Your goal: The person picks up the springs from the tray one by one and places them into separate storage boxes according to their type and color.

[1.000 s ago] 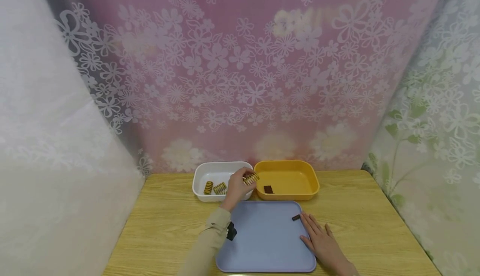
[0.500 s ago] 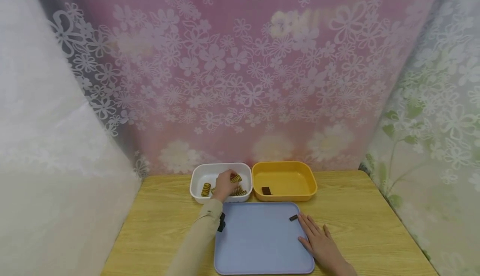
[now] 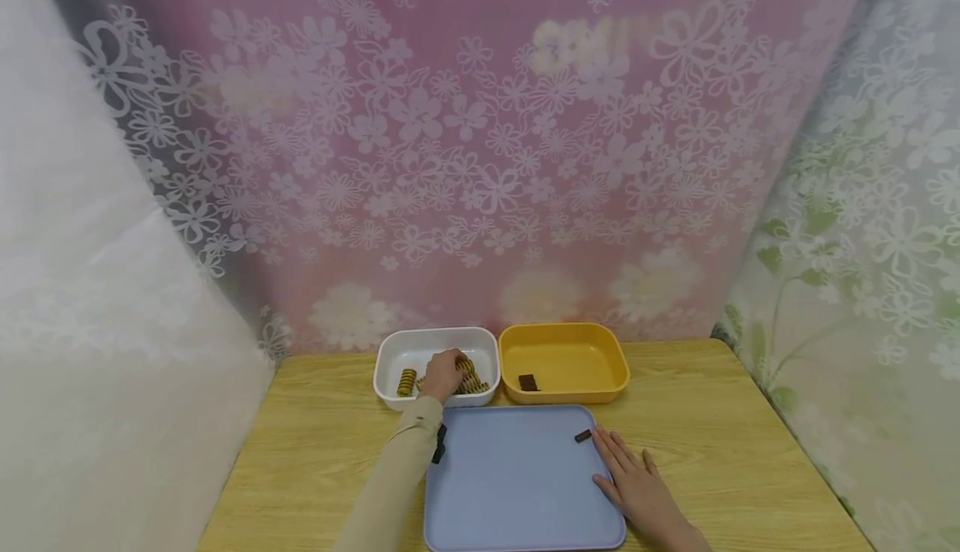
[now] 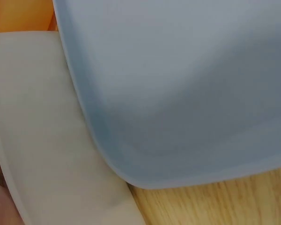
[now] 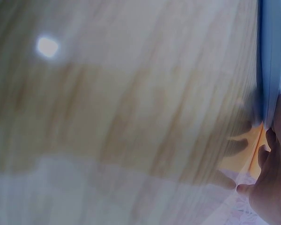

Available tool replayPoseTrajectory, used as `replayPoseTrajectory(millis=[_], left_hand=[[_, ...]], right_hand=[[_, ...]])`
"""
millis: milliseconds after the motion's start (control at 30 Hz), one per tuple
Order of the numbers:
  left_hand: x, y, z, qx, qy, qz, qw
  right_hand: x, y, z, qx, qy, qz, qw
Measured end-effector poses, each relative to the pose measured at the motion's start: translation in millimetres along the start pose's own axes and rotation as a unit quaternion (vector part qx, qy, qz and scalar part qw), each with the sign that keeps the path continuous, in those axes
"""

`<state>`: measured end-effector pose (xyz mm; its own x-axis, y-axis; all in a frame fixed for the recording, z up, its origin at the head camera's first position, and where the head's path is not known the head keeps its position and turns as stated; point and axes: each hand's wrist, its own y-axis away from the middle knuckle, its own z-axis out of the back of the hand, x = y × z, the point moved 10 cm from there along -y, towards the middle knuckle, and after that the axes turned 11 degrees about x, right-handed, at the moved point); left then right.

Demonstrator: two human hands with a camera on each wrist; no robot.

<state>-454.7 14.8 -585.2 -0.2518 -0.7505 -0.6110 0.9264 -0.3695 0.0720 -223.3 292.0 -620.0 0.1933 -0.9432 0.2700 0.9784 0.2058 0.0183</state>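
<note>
In the head view my left hand (image 3: 442,375) is down in the white container (image 3: 386,368). Its curled fingers hold a yellow-and-dark striped roll (image 3: 466,366), lowered against other striped rolls (image 3: 473,385); the hand partly hides them. Another striped roll (image 3: 407,382) lies at the container's left end. My right hand (image 3: 637,485) rests with fairly straight fingers on the right rim of the blue tray (image 3: 525,485). Close to its fingertips, a small dark brown stick (image 3: 583,435) lies on the tray. The left wrist view catches sleeve and tray, with the roll out of sight.
A yellow container (image 3: 577,360) stands against the white one's right side, with several dark brown sticks (image 3: 528,383) at its left end. Both sit behind the tray on the wooden table (image 3: 720,435). A flowered curtain (image 3: 480,160) hangs at the back.
My left hand, gripping a striped roll, has moved left from the gap between the containers and down into the white one. My right hand has stayed at the tray's edge.
</note>
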Motion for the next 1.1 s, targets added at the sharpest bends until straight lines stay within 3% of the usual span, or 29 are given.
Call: replayPoseTrajectory(millis=[233,333,500,633,900,1100], left_hand=[[-0.8,2.9,4.4,-0.004,0.001,-0.015,0.9999],[-4.4,4.8,8.2,-0.024,0.021,-0.030,0.9991],[-33.0,14.8,22.5,-0.078,0.070,-0.099,0.9896],[-58.8,23.9,28.0,-0.091,0.107,-0.132,0.9812],[-94.6,42.3,12.1,-0.095,0.122,-0.186,0.9702],[-106.7,54.9,-6.9,-0.082,0.144,-0.206,0.9645]], right_hand=[[1,-1.5,0,0.002,0.003,0.002,1.0000],[1,-1.5,0,0.003,0.001,0.001,1.0000],[1,-1.2,2,-0.003,0.000,0.002,1.0000],[-1,-2.2,0,-0.001,0.001,0.002,1.0000],[-2,-3.3,0,-0.021,0.009,0.013,0.9996],[-2,-4.8,2,-0.011,0.000,0.011,0.9999]])
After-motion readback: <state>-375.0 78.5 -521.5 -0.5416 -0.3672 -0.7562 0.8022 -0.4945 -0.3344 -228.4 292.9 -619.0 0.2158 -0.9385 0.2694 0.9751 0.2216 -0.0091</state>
